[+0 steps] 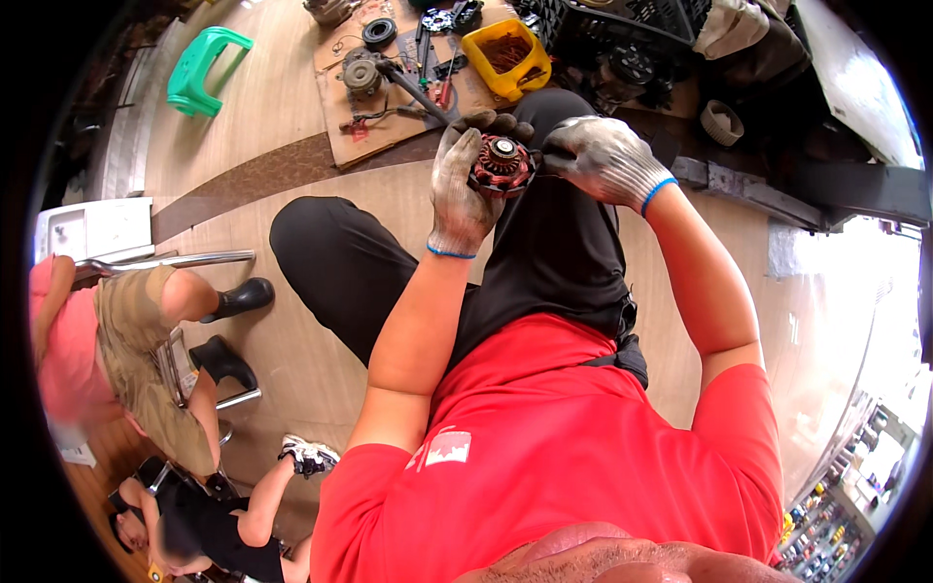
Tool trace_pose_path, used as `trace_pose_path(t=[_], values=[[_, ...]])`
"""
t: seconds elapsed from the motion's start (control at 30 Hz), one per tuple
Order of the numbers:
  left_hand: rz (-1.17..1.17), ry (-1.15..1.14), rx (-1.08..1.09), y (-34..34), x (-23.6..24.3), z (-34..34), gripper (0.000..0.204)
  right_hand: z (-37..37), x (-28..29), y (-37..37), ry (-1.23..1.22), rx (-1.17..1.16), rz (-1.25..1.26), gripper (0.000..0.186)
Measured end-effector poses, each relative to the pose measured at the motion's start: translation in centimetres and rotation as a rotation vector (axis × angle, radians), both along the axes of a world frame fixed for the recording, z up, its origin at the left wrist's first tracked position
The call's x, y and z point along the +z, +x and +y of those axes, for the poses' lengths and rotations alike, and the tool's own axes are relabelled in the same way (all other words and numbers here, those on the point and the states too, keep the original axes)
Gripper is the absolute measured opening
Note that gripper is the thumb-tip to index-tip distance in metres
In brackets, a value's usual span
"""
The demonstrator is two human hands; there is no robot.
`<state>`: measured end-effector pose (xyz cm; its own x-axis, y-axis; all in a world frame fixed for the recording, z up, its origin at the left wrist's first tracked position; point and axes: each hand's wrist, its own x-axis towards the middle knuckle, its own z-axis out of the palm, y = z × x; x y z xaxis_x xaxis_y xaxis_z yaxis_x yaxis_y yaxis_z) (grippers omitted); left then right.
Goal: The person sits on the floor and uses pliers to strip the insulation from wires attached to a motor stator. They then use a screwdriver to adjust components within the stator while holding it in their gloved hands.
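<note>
My left hand (455, 194), in a dirty grey-white knitted glove with a blue cuff, is closed around a motor armature (502, 167). Its ribbed commutator and bearing end point up at me, with reddish copper windings around them. Close by on the right, my right hand (607, 160) wears a matching glove. Its fingers are pinched together beside the armature's edge, above my raised knee; whatever they hold is too small or hidden to make out. Both hands are over my black trousers.
Ahead lies a cardboard sheet (374, 146) with a round motor part (362, 76), a black ring (379, 33) and tools. Beside it are a cut yellow container (536, 78) of copper-coloured scraps and a black crate (573, 34). A green stool (204, 70) stands far left; two people sit at left.
</note>
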<state>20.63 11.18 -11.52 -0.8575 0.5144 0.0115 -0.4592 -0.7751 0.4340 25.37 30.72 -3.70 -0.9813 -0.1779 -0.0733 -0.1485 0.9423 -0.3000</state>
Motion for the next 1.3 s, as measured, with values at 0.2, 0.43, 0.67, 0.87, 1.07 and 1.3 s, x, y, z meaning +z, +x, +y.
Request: trace_pose_path(t=[0.2, 0.43, 0.67, 0.87, 1.07, 1.3], values=[[-0.011, -0.150, 0.169, -0.3, 0.2, 0.8, 0.023, -1.1, 5.3, 1.8, 0.090, -0.005, 0.354, 0.023], [-0.211, -0.200, 0.346, -0.6, 0.1, 1.4, 0.022, -6.4, 6.8, 8.8, 0.143, 0.038, -0.184, 0.026], [-0.372, 0.111, 0.087, -0.8, 0.2, 0.6, 0.033, -1.4, 3.1, 11.3, 0.279, -0.230, 0.001, 0.025], [-0.167, 0.049, -0.053, -0.6, 0.9, 0.1, 0.032, 4.0, 6.2, 9.9, 0.259, -0.448, 0.205, 0.026], [0.047, -0.530, 0.304, 0.3, 0.2, 1.6, 0.020, 1.1, 10.7, 12.0, 0.016, -0.358, 0.285, 0.018], [-0.326, -0.490, 0.523, -1.2, -1.8, 2.6, 0.022, -1.2, 9.0, 19.6, -0.221, -0.319, -0.238, 0.017]])
